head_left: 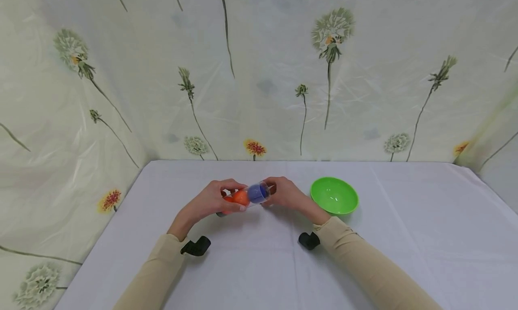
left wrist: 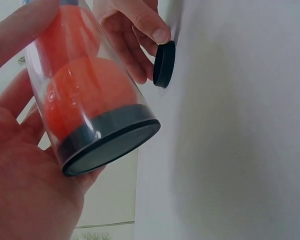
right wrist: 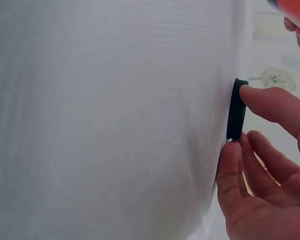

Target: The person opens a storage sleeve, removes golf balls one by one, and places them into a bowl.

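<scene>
My left hand [head_left: 204, 198] grips a clear plastic tube [head_left: 252, 195] tilted above the table, its far end pointing right. Two orange balls [left wrist: 87, 92] sit inside it, with a blue ball [head_left: 258, 192] nearer the right end. A black cap [left wrist: 110, 140] closes the tube's end by my left palm; the right end looks uncovered. Between thumb and fingertips, my right hand [head_left: 286, 194] pinches a loose black lid [right wrist: 236, 110] on edge, close to the tabletop and just beyond the tube's right end. In the head view that lid is mostly hidden.
A bright green bowl [head_left: 335, 196] stands on the white-covered table [head_left: 404, 238], right of my right hand. Black wrist mounts [head_left: 197, 246] hang below both forearms. A flower-printed curtain [head_left: 259, 99] rises behind the table and along its left side.
</scene>
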{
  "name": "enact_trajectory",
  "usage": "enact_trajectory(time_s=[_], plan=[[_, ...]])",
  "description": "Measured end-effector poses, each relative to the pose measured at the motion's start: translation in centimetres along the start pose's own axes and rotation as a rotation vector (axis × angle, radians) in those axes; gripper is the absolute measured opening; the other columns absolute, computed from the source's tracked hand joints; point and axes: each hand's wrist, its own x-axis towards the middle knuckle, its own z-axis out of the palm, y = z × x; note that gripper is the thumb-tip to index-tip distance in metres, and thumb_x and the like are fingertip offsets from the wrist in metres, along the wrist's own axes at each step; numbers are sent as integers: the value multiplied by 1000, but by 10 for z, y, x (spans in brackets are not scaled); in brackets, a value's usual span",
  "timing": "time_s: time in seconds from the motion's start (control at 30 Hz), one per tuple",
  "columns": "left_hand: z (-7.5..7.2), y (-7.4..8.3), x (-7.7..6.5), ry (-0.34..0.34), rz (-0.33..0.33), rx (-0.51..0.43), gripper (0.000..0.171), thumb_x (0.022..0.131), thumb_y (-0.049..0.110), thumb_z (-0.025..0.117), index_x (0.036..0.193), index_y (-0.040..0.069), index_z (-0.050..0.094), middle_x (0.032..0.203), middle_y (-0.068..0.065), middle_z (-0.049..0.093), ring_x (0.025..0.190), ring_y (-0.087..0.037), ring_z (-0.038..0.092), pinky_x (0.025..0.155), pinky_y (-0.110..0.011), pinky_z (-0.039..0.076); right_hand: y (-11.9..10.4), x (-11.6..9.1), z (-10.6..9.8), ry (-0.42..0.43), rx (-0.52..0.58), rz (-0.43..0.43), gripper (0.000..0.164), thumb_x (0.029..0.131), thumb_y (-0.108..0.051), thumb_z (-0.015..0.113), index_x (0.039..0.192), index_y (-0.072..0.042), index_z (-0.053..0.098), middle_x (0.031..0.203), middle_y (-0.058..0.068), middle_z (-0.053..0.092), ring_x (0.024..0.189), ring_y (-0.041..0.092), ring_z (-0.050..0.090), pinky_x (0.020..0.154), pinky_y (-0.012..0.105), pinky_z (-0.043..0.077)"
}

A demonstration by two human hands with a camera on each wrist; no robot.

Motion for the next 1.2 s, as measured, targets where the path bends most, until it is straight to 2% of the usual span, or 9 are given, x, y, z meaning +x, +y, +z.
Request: enact_trajectory(time_s=[0.17,0.3,0.47,0.63,0.8,0.9,1.13,1.2], plan=[[1,1,0,0,-9,15,49,80,27,82,125,16,68,107,4,65,102,-19,54,84,-40,45,1,-2,-1,35,41,-8,47,80,-1,75,125,-3,63,118,10,65,104,25,61,81,34,52],[1,2,0,-3,-16,23,50,79,27,83,126,16,68,107,4,65,102,-19,54,84,-40,45,1,-5,-4,59,81,-51,48,81,1,67,129,-2,61,121,10,64,107,26,60,82,36,51],[0,3,0,-4,-13,26,50,79,28,82,126,16,68,107,4,65,102,-19,54,85,-40,44,-3,-8,-9,92,106,-122,44,87,-5,70,130,-2,61,121,9,64,107,25,61,87,38,51],[-1,4,-1,-12,-2,20,50,80,28,82,126,16,67,108,4,65,102,-20,53,86,-41,44,-8,-15,-15,107,142,-167,43,88,-8,71,130,-4,62,122,11,65,107,25,62,87,38,52],[0,4,-1,-11,4,29,50,80,29,82,126,16,67,107,5,65,102,-19,54,85,-40,44,-16,-26,-22,140,178,-193,40,90,-9,69,129,-6,63,124,14,64,106,25,63,86,39,52],[0,5,-1,-12,2,30,50,80,29,82,126,16,67,107,5,65,102,-19,54,85,-40,45,-19,-33,-25,162,203,-186,37,92,-11,67,129,-7,63,125,12,64,106,23,63,87,38,52],[-1,6,0,-18,-9,20,51,81,30,81,128,16,67,108,5,65,104,-19,53,86,-40,45,-18,-48,-29,133,446,-162,36,98,-21,62,131,-6,61,129,13,61,116,37,57,87,37,53],[-1,6,0,-18,-9,24,51,81,30,81,128,16,67,108,5,65,104,-19,54,86,-41,45,-19,-54,-29,125,497,-140,37,98,-24,61,131,-7,61,130,12,60,117,37,55,88,38,53]])
